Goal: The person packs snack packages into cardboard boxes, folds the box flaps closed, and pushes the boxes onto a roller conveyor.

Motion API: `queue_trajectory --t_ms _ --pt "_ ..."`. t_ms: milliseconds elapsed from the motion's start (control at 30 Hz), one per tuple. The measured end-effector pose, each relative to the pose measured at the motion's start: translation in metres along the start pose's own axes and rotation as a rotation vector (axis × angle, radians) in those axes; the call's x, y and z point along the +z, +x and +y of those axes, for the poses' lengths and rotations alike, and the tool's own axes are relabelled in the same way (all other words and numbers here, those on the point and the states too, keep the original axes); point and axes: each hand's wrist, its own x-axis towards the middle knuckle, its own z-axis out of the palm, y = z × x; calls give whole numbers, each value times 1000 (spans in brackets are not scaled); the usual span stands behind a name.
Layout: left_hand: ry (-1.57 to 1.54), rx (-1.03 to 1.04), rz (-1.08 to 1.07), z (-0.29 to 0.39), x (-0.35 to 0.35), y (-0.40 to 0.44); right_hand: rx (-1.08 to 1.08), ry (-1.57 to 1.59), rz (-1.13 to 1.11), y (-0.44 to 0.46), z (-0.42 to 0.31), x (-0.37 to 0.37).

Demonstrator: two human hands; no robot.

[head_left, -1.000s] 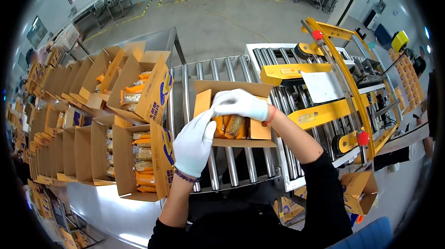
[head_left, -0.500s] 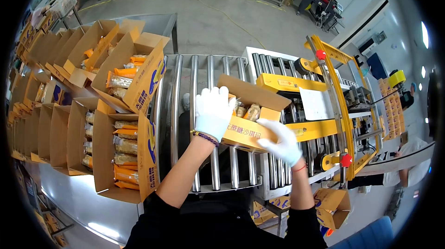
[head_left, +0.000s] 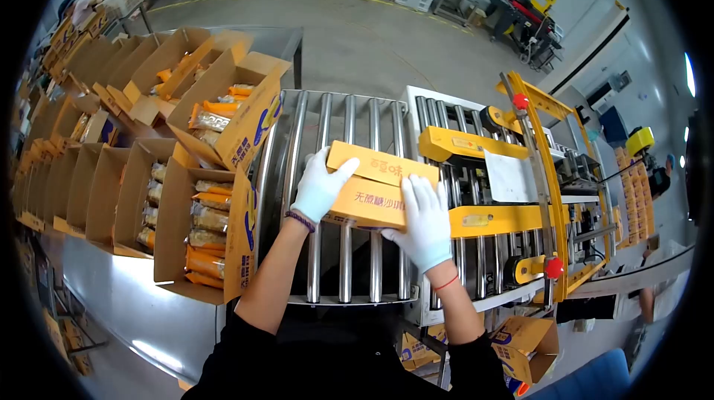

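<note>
A yellow-brown carton (head_left: 372,195) with its top flaps folded over lies on the metal roller conveyor (head_left: 346,266). My left hand (head_left: 321,186), in a white glove, grips its left end, thumb on the top flap. Against the right end, my gloved right hand (head_left: 426,223) holds the carton, fingers pointing up over the flap and thumb at the lower front. The carton's contents are hidden. To the left stand open cartons (head_left: 207,232) with orange and clear wrapped packs inside.
A yellow-framed machine (head_left: 547,199) with red knobs and side belts spans the conveyor on the right. More open cartons (head_left: 97,184) crowd the steel table at left. Another person's arm (head_left: 647,303) shows at far right. An open box (head_left: 526,344) stands below.
The carton's flaps, open before, are now folded down over the packs. My left hand has moved to the carton's left end, and my right hand has shifted left onto its right end.
</note>
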Motion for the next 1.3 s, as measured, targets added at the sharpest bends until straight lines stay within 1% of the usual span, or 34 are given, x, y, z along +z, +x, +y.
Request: queue_trajectory --t_ms 33,100,167,233,267,300,367,400,433,500,533,567,600,633,700,733,767,800,833,900,933,967,1033,1100,1200,1267,1300 --pt "10 -7 6 3 3 0 -7 39 -27 6 5 -5" --pt "81 41 127 10 19 3 14 -10 -23 20 22 -6" --pt "150 77 355 9 63 8 79 -48 6 31 41 5" --pt "140 240 332 6 105 12 72 -99 -39 43 40 3" --pt "115 284 262 10 114 17 20 -93 18 44 40 12" --pt "92 323 180 14 115 17 -5 -89 14 51 38 13" --pt "-14 176 -70 16 103 26 96 -102 1 52 39 12" --pt "-160 -59 -233 -5 104 46 101 -115 29 46 46 14" --pt "-160 -69 -238 -28 104 55 106 -132 90 37 41 10" --pt "-866 -341 -284 -56 102 68 21 83 280 8 19 14" --pt "-792 -419 -103 -44 106 67 31 373 222 -9 -9 5" --pt "-798 -420 -100 -47 106 70 64 666 105 -27 -43 -5" --pt "-781 -414 -74 -55 105 73 133 947 0 -45 -78 -15" --pt "-757 -410 -49 -67 103 77 231 1231 -161 -58 -106 -19" --pt "-752 -415 -78 -80 100 83 261 1412 -182 -73 -141 -24" --pt "-571 -403 30 -80 102 83 263 1417 -180 -75 -143 -27" --pt "-390 -388 137 -81 102 83 169 1426 -175 -76 -144 -30" --pt "-511 -433 96 -80 95 84 73 1432 -171 -76 -146 -35" --pt "-512 -432 103 -78 92 84 68 1435 -175 -75 -149 -43" --pt "-547 -428 115 -75 89 83 42 1257 -79 -72 -155 -60" --pt "-523 -387 96 -86 88 90 -35 1131 -34 -72 -151 -52" --pt "-485 -373 100 -97 87 96 -45 1118 -6 -72 -147 -42" --pt "-334 -361 136 -93 85 95 346 1460 -189 -73 -143 -42" --pt "-133 -348 181 -90 82 96 328 1648 -258 -75 -136 -53" --pt "115 -344 243 -90 77 99 346 1951 -665 -85 -117 -55" --pt "224 -325 277 -85 74 97 317 1797 -653 -88 -128 -44" --pt "362 -358 209 -71 69 83 304 1720 -648 -89 -133 -37"
